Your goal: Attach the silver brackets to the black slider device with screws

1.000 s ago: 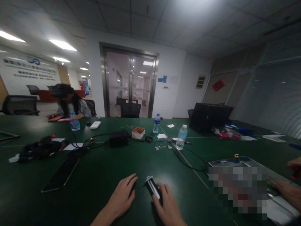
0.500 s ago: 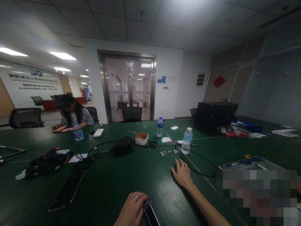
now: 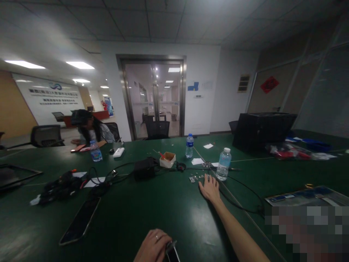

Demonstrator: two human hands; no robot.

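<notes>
At the lower edge, my left hand (image 3: 154,244) is closed around a dark, flat object with a silver edge (image 3: 172,251). Most of that object is cut off by the frame, so its kind does not show. My right hand (image 3: 210,187) is stretched forward over the table, palm down with the fingers apart. Its fingertips are at several small metal parts (image 3: 192,179) scattered on the green tabletop (image 3: 169,203); whether they touch any I cannot tell. Just right of those fingers stands a clear water bottle (image 3: 223,165) with a white cap.
A small open box (image 3: 167,160), a black power adapter (image 3: 144,168) and cables lie ahead. A phone (image 3: 80,222) and a black cable bundle (image 3: 61,187) are left. Another bottle (image 3: 189,146) stands farther back. A black case (image 3: 263,131) is right; a person (image 3: 92,129) sits far left.
My right hand has moved forward to the small metal parts. My left hand keeps its hold on the dark object. The view has turned slightly left.
</notes>
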